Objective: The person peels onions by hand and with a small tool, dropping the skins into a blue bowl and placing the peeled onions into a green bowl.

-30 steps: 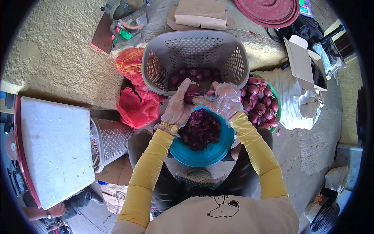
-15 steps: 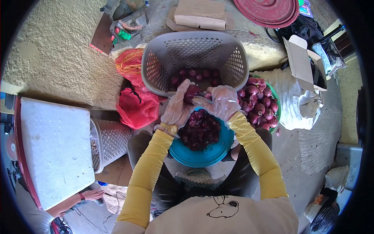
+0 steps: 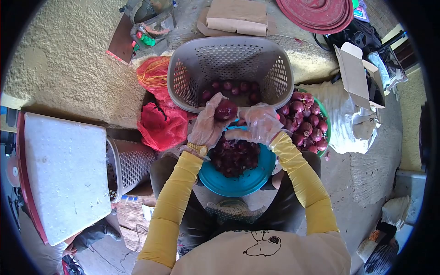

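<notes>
While the left hand (image 3: 207,126) gripped a red onion (image 3: 226,110), peeling looked underway. The right hand (image 3: 259,123) hovered loosely curled beside it; stripping skin over the blue bowl (image 3: 243,181) likely came next.

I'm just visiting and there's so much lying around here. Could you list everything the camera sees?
onion: one, dark red, in the left hand over the teal bowl
teal bowl: one, on the lap, holds purple peelings
grey basket: one, ahead, some onions inside
green bowl: one, at right, heaped with red onions
mesh sacks: red and orange, left of the basket
white box: one, far left
cardboard box: open, upper right
left hand: clear glove, gold watch
right hand: clear glove, beside the onion
</notes>
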`<state>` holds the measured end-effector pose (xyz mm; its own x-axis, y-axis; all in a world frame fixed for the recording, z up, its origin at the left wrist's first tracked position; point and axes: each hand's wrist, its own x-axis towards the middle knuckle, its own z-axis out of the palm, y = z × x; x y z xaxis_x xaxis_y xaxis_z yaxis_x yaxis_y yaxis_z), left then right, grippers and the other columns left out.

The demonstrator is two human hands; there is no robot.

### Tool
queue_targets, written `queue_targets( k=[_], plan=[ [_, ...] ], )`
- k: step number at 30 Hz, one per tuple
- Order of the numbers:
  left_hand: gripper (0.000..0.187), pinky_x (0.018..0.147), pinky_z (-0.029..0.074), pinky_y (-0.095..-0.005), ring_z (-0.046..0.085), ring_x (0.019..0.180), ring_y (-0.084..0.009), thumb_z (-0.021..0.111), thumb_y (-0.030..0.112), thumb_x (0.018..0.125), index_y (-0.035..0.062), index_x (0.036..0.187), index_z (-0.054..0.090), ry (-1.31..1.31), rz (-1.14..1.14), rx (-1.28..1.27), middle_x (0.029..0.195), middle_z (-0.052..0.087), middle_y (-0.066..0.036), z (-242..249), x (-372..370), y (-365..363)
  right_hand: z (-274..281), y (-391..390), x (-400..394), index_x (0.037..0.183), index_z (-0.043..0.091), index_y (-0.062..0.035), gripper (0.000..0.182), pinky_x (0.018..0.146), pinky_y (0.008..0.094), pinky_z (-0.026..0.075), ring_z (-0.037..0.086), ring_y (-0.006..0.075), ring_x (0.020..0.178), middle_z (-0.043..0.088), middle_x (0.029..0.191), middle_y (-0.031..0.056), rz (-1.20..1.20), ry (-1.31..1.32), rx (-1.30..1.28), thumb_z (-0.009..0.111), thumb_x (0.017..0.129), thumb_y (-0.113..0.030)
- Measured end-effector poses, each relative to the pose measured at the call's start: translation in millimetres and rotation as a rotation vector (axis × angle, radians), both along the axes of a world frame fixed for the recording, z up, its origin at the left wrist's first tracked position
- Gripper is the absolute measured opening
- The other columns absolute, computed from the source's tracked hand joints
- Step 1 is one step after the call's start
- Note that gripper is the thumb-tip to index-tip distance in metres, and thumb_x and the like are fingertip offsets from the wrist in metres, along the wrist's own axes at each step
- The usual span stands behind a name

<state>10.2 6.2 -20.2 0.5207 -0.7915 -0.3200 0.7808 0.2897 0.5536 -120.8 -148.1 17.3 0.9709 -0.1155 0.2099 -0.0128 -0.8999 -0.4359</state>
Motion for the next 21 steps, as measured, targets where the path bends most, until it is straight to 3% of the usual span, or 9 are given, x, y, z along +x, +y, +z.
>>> queue_targets(
  k=[5,8,11,15,17,21],
  plan=[
    [0.038,0.085,0.061,-0.0391,0.069,0.096,-0.0240,0.064,0.036,0.106,0.0016,0.122,0.065,0.020,0.000,0.008,0.107,0.071,-0.012,-1,-8,-6,20,-2,-1,0.082,0.070,-0.0075,0.077,0.069,0.0452,0.056,0.072,0.0352,0.074,0.071,0.074,0.0151,-0.270,0.141,-0.031,0.073,0.071,-0.083],
    [0.033,0.085,0.059,-0.0339,0.067,0.101,-0.0165,0.063,0.034,0.106,0.0076,0.127,0.063,-0.026,-0.041,0.038,0.114,0.069,-0.006,-8,-7,-5,18,-4,-3,0.081,0.070,-0.0072,0.078,0.068,0.0454,0.056,0.072,0.0347,0.073,0.070,0.072,0.0145,-0.337,0.119,0.020,0.074,0.069,-0.084],
    [0.039,0.079,0.059,-0.0354,0.069,0.094,-0.0215,0.064,0.037,0.106,0.0013,0.121,0.066,0.021,-0.024,0.048,0.104,0.072,-0.010,4,-10,-7,23,-3,-3,0.081,0.070,-0.0074,0.078,0.068,0.0457,0.056,0.072,0.0351,0.073,0.069,0.070,0.0149,-0.348,0.117,0.044,0.074,0.069,-0.084],
    [0.039,0.081,0.060,-0.0357,0.069,0.094,-0.0218,0.064,0.037,0.106,0.0008,0.121,0.066,0.035,-0.032,0.046,0.105,0.071,-0.011,7,-10,-6,24,-1,-3,0.078,0.070,-0.0084,0.077,0.068,0.0463,0.056,0.071,0.0358,0.072,0.070,0.071,0.0153,-0.339,0.096,0.011,0.074,0.068,-0.084],
    [0.032,0.080,0.058,-0.0337,0.067,0.098,-0.0171,0.064,0.036,0.105,0.0090,0.124,0.065,0.014,-0.052,0.078,0.108,0.068,-0.005,4,-9,-6,22,-1,-3,0.077,0.070,-0.0088,0.075,0.067,0.0461,0.056,0.071,0.0354,0.071,0.069,0.070,0.0147,-0.338,0.082,-0.003,0.075,0.069,-0.083],
    [0.032,0.080,0.059,-0.0340,0.067,0.097,-0.0172,0.064,0.035,0.106,0.0093,0.124,0.064,0.029,-0.050,0.052,0.107,0.069,-0.006,6,-9,-5,13,1,-2,0.075,0.070,-0.0104,0.068,0.065,0.0453,0.056,0.071,0.0343,0.067,0.068,0.065,0.0119,-0.310,0.026,-0.103,0.074,0.075,-0.078]
  ],
)
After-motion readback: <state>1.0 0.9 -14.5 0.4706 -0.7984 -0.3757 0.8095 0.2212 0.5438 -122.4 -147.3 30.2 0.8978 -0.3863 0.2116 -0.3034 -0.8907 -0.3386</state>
